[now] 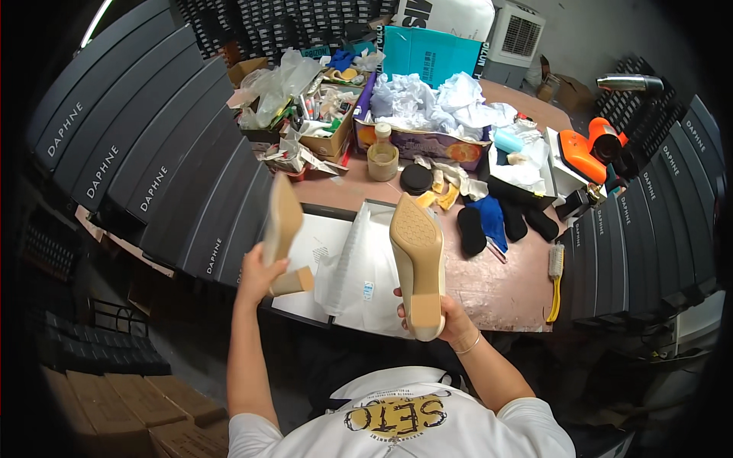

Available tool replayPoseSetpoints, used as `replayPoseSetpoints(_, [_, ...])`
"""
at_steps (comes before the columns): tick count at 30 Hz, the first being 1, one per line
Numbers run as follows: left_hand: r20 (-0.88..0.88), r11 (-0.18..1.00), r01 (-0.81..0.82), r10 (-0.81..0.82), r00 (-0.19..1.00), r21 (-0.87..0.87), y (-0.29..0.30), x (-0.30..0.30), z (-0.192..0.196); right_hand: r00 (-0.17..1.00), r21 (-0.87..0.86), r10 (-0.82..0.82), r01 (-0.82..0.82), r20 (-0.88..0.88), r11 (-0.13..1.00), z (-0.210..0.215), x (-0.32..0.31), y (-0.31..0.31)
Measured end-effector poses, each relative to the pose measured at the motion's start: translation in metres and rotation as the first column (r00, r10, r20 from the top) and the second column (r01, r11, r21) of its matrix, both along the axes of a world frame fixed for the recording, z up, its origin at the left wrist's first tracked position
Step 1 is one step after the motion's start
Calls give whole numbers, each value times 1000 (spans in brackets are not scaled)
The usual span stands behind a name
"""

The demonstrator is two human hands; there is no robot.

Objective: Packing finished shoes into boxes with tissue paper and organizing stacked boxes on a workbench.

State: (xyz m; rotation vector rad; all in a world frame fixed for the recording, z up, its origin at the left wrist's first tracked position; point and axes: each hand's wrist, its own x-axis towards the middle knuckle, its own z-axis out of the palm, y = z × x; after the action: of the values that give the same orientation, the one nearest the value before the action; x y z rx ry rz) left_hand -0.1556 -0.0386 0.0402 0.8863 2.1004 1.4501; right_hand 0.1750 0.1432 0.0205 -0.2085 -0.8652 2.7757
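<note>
Shoe one (284,217), beige and blurred, is gripped near its heel by our left hand (261,273); shoe two (417,263), also beige, sole facing us and toe pointing far, has our right hand (452,320) closed round its heel end. Both are over the near side of our table (500,294). One translucent sheet (359,263) shows between them. Farther off we see one bottle (383,159), with one black disc (416,179) to its right. Right of that we count three black pads (472,231), one blue cloth (490,219) among them, and one brush (557,263). On the far side sits one purple box (420,141) heaped with white paper (458,99).
</note>
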Motion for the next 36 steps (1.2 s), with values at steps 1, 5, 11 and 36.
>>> replayPoseSetpoints(1, [166,989,-39,15,986,143,-5,17,25,999,-45,10,-11,-38,999,-4,-1,-1])
replayPoseSetpoints(5, [613,877,6,-341,713,481,-17,85,25,977,-141,71,-100,-200,985,-10,-14,-13])
replayPoseSetpoints(11, [701,869,-40,-370,610,493,-1,186,1,995,-77,63,-69,-74,995,-14,-9,-32])
replayPoseSetpoints(36, [-700,931,212,-363,615,-296,47,63,14,784,829,-598,-218,-166,-515,53,2,17])
